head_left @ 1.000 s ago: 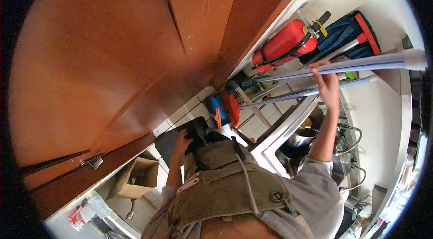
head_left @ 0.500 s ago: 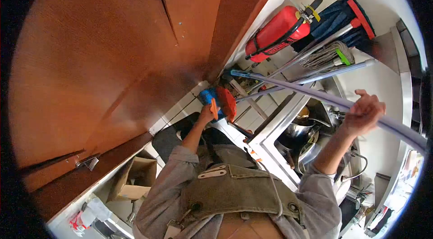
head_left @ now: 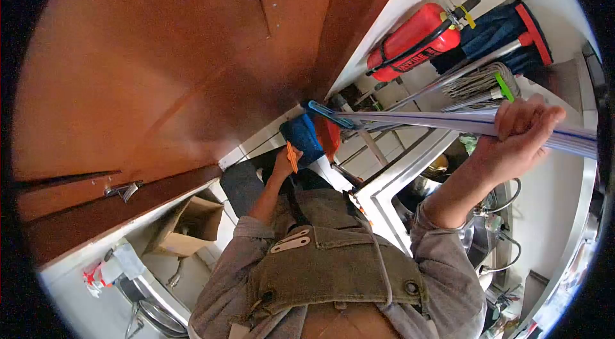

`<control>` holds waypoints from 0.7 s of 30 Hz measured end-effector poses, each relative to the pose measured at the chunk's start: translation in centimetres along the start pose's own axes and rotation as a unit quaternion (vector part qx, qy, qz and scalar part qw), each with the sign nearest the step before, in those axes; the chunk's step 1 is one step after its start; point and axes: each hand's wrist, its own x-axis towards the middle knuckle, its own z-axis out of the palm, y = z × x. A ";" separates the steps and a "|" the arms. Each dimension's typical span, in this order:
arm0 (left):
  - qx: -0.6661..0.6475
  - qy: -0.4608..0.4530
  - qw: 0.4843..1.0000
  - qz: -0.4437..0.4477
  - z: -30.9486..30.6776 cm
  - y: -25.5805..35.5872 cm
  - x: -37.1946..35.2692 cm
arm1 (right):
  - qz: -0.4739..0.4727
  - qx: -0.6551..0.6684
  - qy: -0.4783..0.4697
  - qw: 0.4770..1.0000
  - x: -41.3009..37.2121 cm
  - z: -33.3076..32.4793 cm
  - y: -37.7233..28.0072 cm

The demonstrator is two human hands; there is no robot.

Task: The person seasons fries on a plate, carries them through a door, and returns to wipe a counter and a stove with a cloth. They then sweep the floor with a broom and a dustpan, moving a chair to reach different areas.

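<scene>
My right hand [head_left: 526,126] is closed around a pale lilac pole [head_left: 442,120] that slants across the right half of the view. At its far end is a blue clamp-like head [head_left: 325,112], over the floor by the door. My left hand [head_left: 284,163], low at the centre, has its fingers closed around a narrow orange handle [head_left: 292,156]. Right beside that hand is a blue, shaggy-looking piece [head_left: 303,135], which overlaps the orange handle in this view. A red object [head_left: 330,136] stands behind the blue piece, partly hidden by it.
The brown wooden door [head_left: 147,70] fills the left. A red fire extinguisher [head_left: 413,41], a mop with dark blue cloth [head_left: 493,35] and a string mop [head_left: 477,86] stand at upper right. A steel sink counter [head_left: 391,188] lies at right, a cardboard box [head_left: 189,227] at lower left.
My right hand has risen and moved slightly right, and the pole has swung nearer level. Its blue head has shifted left, closer to the blue piece. My left hand still grips the orange handle.
</scene>
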 end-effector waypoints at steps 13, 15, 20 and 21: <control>0.037 0.082 0.996 0.000 -0.7 -0.4 -2.9 | 0.051 -0.270 0.077 0.958 -11.2 -9.2 25.9; 0.013 0.143 0.989 0.028 -1.9 -0.8 -4.2 | -0.003 -0.327 0.045 0.944 -10.4 -9.8 26.2; 0.045 0.106 0.992 -0.051 -5.6 2.6 -9.6 | -0.034 -0.297 0.047 0.953 -10.7 -9.1 28.0; -0.040 0.112 0.989 -0.087 -6.5 3.8 -10.9 | -0.044 -0.290 0.045 0.955 -10.8 -8.9 28.6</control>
